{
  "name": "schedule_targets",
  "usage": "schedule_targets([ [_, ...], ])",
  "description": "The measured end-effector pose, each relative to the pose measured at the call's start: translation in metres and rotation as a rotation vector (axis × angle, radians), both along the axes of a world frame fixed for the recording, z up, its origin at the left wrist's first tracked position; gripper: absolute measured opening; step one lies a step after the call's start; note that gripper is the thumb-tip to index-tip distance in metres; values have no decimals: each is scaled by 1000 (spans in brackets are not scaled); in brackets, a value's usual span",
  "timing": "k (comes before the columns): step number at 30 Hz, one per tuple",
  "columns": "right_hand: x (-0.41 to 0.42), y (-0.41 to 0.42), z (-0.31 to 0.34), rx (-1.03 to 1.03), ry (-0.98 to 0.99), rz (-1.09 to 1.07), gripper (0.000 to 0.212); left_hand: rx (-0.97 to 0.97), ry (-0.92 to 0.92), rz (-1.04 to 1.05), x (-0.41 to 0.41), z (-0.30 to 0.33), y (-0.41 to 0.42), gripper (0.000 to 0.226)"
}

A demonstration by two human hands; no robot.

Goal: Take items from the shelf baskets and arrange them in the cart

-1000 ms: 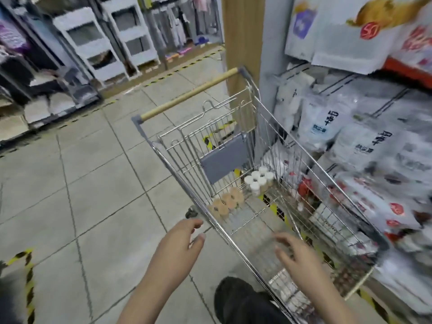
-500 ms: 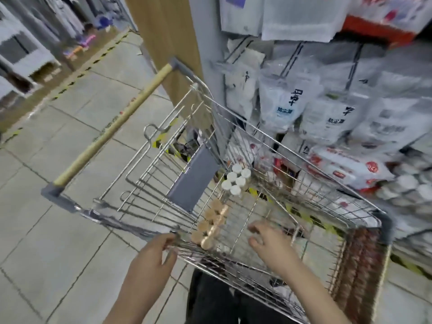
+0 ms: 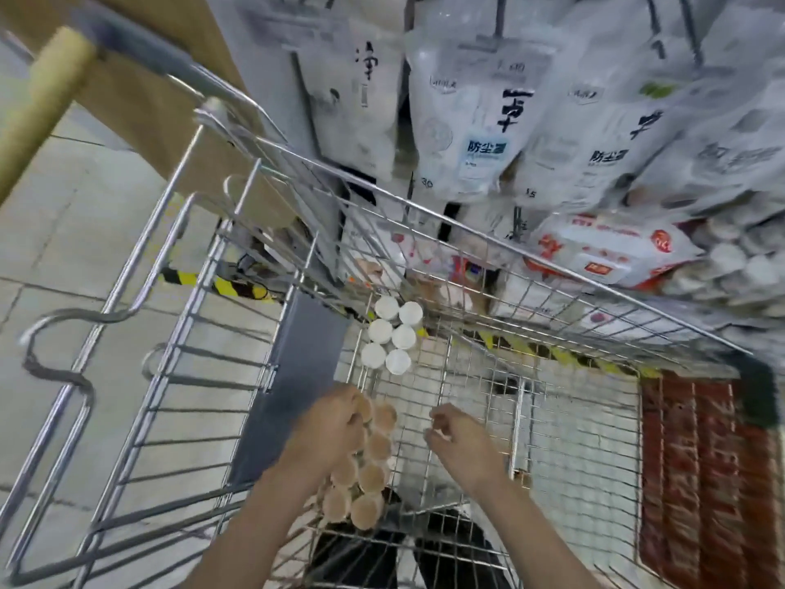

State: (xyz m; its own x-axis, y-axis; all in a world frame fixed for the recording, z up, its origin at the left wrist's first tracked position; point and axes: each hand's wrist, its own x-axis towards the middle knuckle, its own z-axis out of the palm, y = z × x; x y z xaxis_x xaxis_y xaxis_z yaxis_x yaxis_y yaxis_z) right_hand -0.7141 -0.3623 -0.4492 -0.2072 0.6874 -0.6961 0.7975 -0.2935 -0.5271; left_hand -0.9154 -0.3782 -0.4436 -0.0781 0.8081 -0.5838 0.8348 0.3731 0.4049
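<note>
Left hand: the left hand [image 3: 329, 427] is inside the silver wire shopping cart [image 3: 501, 244], its fingers curled over the near end of a pack of tan round-topped cups [image 3: 365, 465]; the grip itself is partly hidden.
Right hand: the right hand [image 3: 461, 442] hangs just beside the tan pack, apart from it, fingers loosely curled with thumb and fingertips close together; I cannot tell whether it pinches anything.
Tan pack: lies on the cart's wire floor along the grey plastic seat flap [image 3: 293, 384].
White pack: a pack of six white round-topped cups [image 3: 393, 335] stands on the floor just beyond the tan pack, in the corner by the flap.
Cart handle: a wooden bar with a grey end cap [image 3: 40, 99], far left.
Shelf: beyond the cart's far wall, white hanging pouches with dark lettering [image 3: 475, 121] and a red-and-white wrapped pack [image 3: 611, 250] below them.
</note>
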Motion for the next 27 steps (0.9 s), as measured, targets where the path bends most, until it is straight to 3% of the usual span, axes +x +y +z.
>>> schedule_targets([
  [4, -19, 22, -50, -13, -36, -89, 40, 7, -37, 21, 2, -62, 23, 7],
  [10, -37, 40, -108, 39, -77, -127, 50, 84, 36, 60, 16, -120, 50, 27],
  [14, -48, 50, -134, 110, -134, -82, 62, 79, 157, -38, 27, -138, 63, 39],
  [16, -53, 52, -144, 152, -141, -74, 65, -16, 186, -32, 28, -143, 70, 42],
  [22, -60, 58, -166, 230, -208, -53, 63, 86, 469, -317, 28, -138, 80, 23],
  [27, -54, 63, -171, 294, -280, 81, 58, 157, 462, -305, 23, -144, 82, 32],
])
